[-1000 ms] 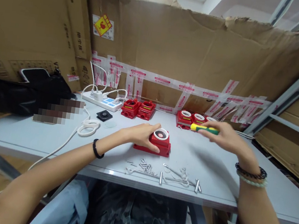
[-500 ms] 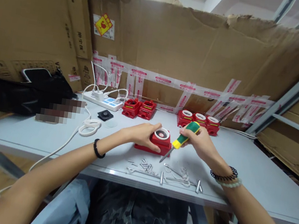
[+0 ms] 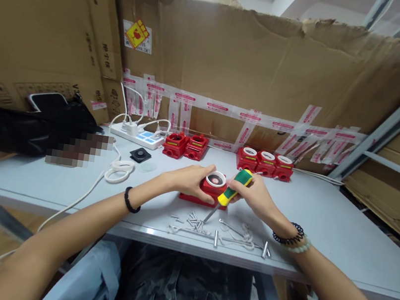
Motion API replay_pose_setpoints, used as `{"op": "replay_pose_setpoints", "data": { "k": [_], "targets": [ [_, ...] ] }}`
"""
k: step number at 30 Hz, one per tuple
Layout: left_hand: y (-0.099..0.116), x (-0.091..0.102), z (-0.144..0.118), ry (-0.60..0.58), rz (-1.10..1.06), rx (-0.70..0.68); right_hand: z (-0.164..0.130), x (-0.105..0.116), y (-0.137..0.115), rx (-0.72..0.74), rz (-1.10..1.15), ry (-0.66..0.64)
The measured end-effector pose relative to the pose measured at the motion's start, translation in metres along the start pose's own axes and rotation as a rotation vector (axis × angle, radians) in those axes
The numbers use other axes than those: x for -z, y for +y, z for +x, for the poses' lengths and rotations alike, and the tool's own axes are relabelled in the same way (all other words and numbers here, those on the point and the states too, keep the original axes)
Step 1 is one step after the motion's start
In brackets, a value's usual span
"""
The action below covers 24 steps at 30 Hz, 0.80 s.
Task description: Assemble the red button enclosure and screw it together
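In the head view, the left hand (image 3: 191, 181) lies curled over the left side of a red box (image 3: 212, 190) with a white ring on top, which sits on the grey table (image 3: 323, 228) near the front edge. The fingers press against the box rather than closing round it. The right hand (image 3: 253, 195) is closed around the green and yellow handle of a screwdriver (image 3: 229, 194), whose thin shaft slants down and left so that its tip touches or nearly touches the pile of loose screws (image 3: 193, 220) just in front of the box.

The box looks like hard moulded plastic: stiff, light, and likely to slide on the smooth table, so a flat hold on its side walls or base flange seems safest, away from the round window on top. The screws are small and metal, and would scatter easily. Thin metal rods (image 3: 239, 238) lie beside them.

Further back stand two open red boxes (image 3: 184, 145) and three ringed ones (image 3: 265, 163), a power strip (image 3: 141, 136), and a black bag (image 3: 27, 124) at the left.
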<state>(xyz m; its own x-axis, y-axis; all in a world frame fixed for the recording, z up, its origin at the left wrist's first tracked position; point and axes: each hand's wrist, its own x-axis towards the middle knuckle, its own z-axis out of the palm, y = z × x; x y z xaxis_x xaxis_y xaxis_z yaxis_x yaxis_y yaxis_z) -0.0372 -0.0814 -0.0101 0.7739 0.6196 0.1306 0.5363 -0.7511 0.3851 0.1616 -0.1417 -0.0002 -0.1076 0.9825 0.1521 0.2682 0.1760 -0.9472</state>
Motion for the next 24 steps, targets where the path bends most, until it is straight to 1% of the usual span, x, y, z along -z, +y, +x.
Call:
{"op": "replay_pose_setpoints", "data": {
  "k": [7,11,15,18,21,24],
  "targets": [
    [0.001,0.001,-0.001,0.002,0.027,0.007,-0.003,0.004,-0.009,0.016,0.057,0.037],
    [0.001,0.002,0.0,-0.009,0.028,0.021,-0.003,0.011,-0.012,0.049,0.124,0.094],
    [0.0,0.001,0.0,-0.012,0.015,0.02,-0.002,0.024,-0.017,0.088,0.172,0.173],
    [-0.001,0.001,0.001,-0.018,0.018,0.023,-0.001,0.038,-0.022,0.143,0.199,0.262],
    [-0.003,0.0,0.001,-0.025,0.008,0.026,0.002,0.054,-0.027,0.213,0.214,0.399],
    [-0.003,0.0,0.001,-0.016,-0.016,0.023,0.01,0.065,-0.027,0.261,0.181,0.527]
  ]
}}
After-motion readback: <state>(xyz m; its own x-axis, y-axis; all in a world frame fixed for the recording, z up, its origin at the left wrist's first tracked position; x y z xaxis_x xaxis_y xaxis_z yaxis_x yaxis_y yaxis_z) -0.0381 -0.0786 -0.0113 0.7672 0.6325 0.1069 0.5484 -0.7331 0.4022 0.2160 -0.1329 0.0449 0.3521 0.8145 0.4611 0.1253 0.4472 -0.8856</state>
